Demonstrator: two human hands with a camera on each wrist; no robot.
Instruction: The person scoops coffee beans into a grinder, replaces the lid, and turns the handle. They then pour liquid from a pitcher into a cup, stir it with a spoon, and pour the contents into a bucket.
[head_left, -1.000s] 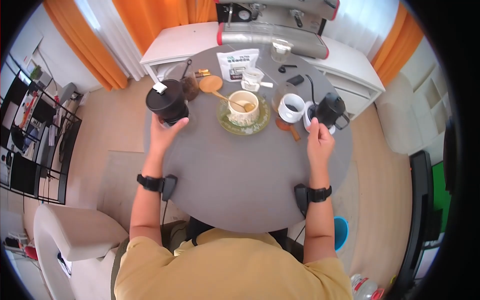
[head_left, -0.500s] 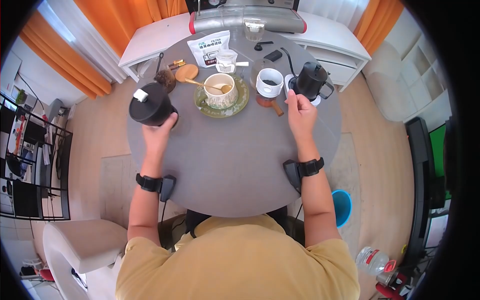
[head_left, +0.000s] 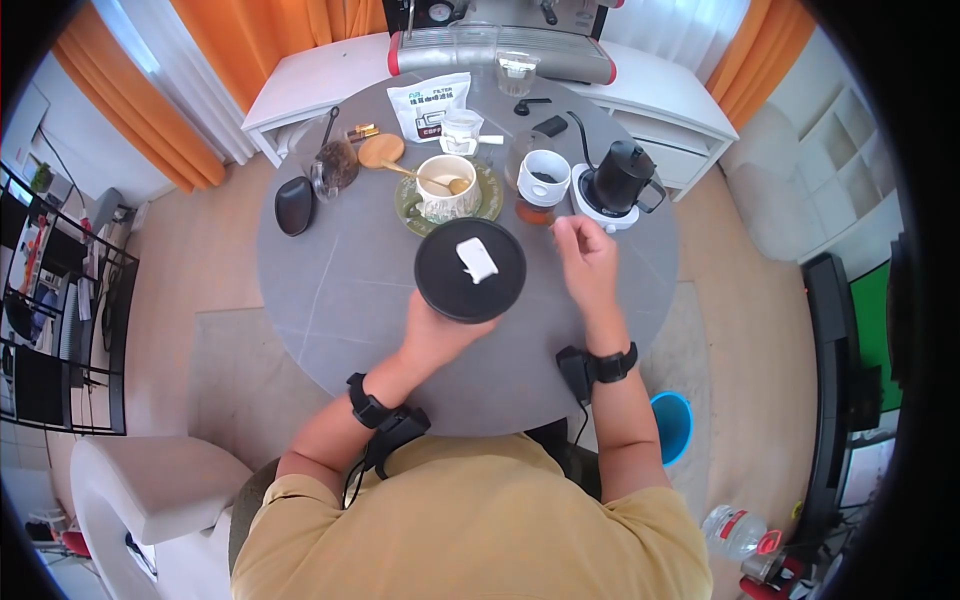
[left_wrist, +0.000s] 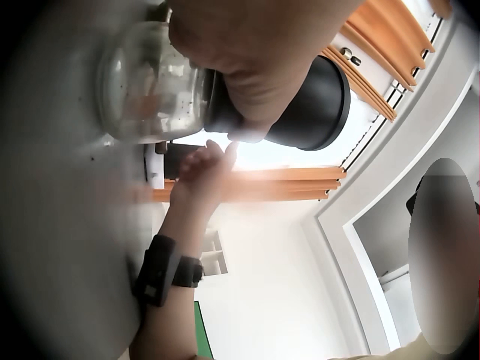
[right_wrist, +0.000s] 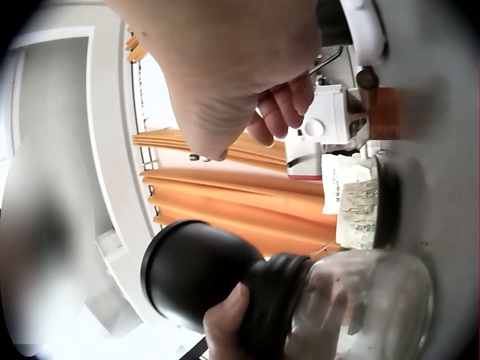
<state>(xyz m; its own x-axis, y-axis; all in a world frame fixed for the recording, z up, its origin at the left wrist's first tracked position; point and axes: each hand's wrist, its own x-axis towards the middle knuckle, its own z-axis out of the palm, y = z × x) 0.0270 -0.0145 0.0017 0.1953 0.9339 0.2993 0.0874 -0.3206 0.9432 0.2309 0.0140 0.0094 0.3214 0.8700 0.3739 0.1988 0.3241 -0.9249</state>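
Observation:
Near the table's middle, my left hand (head_left: 438,338) grips a black grinder (head_left: 450,290) around its neck; a white piece (head_left: 477,260) lies on its round top. In the left wrist view, a clear glass jar (left_wrist: 154,90) forms the grinder's base, close to the tabletop; whether they touch, I cannot tell. My right hand (head_left: 590,268) hovers to the right of the grinder, apart from it, with loosely curled fingers. The right wrist view shows nothing held in those fingers (right_wrist: 279,112), and the black grinder body (right_wrist: 199,270) below them.
Behind the grinder, a patterned cup (head_left: 440,205) with a spoon sits on a green saucer (head_left: 490,190). A white dripper (head_left: 543,185) and a black kettle (head_left: 622,180) on a white base stand at right. A black oval dish (head_left: 294,206) and a jar (head_left: 338,165) lie at left.
My left hand has carried the grinder from the table's left side to the middle, uncovering the black dish. My right hand has shifted slightly left and nearer my body.

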